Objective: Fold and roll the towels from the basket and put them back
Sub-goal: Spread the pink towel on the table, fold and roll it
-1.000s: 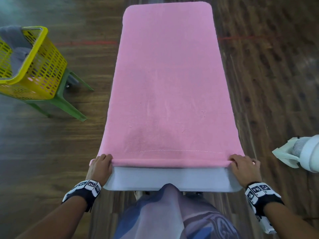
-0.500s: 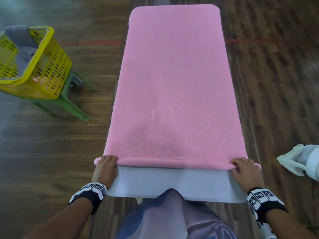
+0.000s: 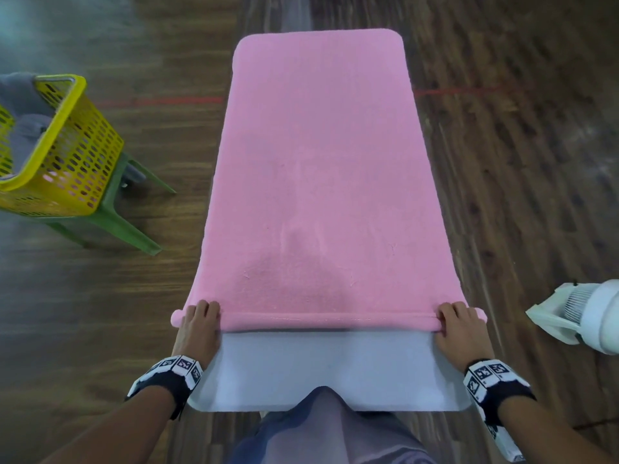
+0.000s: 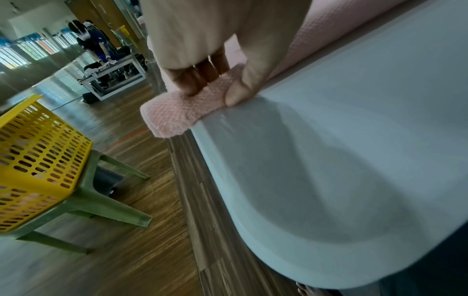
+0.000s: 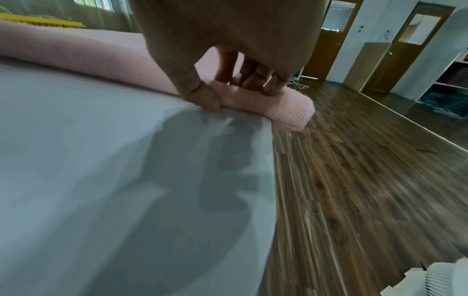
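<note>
A: Where is your towel?

B: The pink towel (image 3: 318, 169) lies flat along your white counter (image 3: 321, 370), running from near you toward twelve o'clock. Its near end is turned into a thin roll (image 3: 328, 320) that spans the counter's width, and both ends of that roll stick out a little past the counter's side edges.

A: And your grip on each side?

B: Your left hand (image 3: 197, 329) sits on the roll's seven o'clock end, fingers (image 4: 200, 78) curled over the top and thumb (image 4: 240, 92) pressed against the near side, pinching the roll. Your right hand (image 3: 460, 329) does the same at the five o'clock end: fingers (image 5: 255, 78) bent over the roll, thumb (image 5: 205, 98) tucked at its near side where it meets the counter.

A: The basket?

B: The yellow basket (image 3: 67, 155) stands at ten o'clock on a green stool (image 3: 114, 216), well apart from the counter, with grey cloth (image 3: 20, 128) showing inside. A white fan (image 3: 589, 316) sits on the wooden floor (image 3: 519, 195) at four o'clock.
</note>
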### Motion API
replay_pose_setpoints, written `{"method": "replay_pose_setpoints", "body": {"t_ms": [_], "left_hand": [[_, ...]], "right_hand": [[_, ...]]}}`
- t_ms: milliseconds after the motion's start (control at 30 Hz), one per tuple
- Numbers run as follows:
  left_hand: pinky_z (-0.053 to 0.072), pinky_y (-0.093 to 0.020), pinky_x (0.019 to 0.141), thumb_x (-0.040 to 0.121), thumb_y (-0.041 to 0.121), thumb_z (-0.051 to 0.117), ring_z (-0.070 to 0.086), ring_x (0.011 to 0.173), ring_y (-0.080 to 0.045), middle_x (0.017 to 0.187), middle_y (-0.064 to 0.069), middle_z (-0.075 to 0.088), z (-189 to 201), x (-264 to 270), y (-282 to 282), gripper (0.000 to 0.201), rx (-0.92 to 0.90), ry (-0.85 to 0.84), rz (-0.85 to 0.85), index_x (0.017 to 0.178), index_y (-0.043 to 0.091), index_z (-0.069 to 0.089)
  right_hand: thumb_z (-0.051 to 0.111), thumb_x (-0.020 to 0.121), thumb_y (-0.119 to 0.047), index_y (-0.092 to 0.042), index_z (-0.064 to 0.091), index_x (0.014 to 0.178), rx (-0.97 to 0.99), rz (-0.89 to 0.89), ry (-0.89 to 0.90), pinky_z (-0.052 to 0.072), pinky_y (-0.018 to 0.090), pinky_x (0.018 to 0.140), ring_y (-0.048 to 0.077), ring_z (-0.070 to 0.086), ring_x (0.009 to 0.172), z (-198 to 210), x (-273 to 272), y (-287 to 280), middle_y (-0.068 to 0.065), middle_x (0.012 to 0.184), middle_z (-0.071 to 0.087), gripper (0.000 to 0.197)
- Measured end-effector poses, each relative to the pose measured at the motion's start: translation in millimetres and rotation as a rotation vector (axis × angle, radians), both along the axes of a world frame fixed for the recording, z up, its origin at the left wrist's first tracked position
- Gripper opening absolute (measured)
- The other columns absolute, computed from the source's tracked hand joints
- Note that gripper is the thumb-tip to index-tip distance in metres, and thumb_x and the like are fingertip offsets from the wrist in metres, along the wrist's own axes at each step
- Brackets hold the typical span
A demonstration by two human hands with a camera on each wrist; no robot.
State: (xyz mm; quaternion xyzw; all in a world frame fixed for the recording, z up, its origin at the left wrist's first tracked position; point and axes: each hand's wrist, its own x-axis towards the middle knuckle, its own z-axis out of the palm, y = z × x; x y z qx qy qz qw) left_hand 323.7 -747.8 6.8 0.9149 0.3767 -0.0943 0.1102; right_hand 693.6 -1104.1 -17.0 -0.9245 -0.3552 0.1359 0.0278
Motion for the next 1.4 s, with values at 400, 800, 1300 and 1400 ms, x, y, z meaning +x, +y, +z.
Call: {"method": "replay_pose_setpoints", "body": {"t_ms": [400, 800, 1300, 1400], "left_hand": [[0.050, -0.042, 0.074, 0.077, 0.000, 0.064, 0.058, 0.092, -0.029, 0.097, -0.006, 0.065, 7.8, -7.5, -6.2, 0.023, -0.090, -0.054, 0.112, 0.099, 0.008, 0.065], [0.053, -0.038, 0.054, 0.059, 0.001, 0.063, 0.061, 0.067, -0.032, 0.075, -0.004, 0.064, -0.6, -68.6, -64.8, 0.022, -0.085, -0.063, 0.077, 0.079, 0.009, 0.066], [0.046, -0.039, 0.054, 0.067, 0.005, 0.069, 0.055, 0.065, -0.029, 0.078, -0.005, 0.055, 9.2, -73.2, -64.5, 0.025, 0.026, 0.005, 0.063, 0.087, 0.013, 0.056], [0.044, -0.036, 0.048, 0.048, -0.009, 0.073, 0.047, 0.059, -0.025, 0.072, -0.003, 0.048, 4.0, -69.1, -68.1, 0.047, 0.013, -0.054, -0.031, 0.074, 0.018, 0.045]], "right_hand": [[0.075, 0.064, -0.003, -0.013, 0.072, 0.095, 0.124, -0.063, 0.062, 0.051, 0.042, 0.079, 0.030, 0.063, 0.086, -3.5, 4.7, -9.9, 0.003, 0.095, 0.070, 0.032], [0.057, 0.068, -0.018, -0.011, 0.073, 0.083, 0.194, -0.026, -0.002, 0.053, 0.040, 0.066, 0.032, 0.061, 0.071, -1.5, -48.7, -64.7, 0.004, 0.084, 0.071, 0.023], [0.070, 0.066, -0.009, -0.022, 0.061, 0.081, 0.084, -0.119, -0.051, 0.041, 0.043, 0.076, 0.026, 0.058, 0.077, 4.3, -61.8, -76.4, -0.001, 0.084, 0.057, 0.021], [0.063, 0.060, -0.014, -0.019, 0.056, 0.070, 0.053, -0.011, -0.022, 0.040, 0.038, 0.062, 0.029, 0.056, 0.066, 3.7, -63.1, -71.9, 0.000, 0.073, 0.052, 0.013]]}}
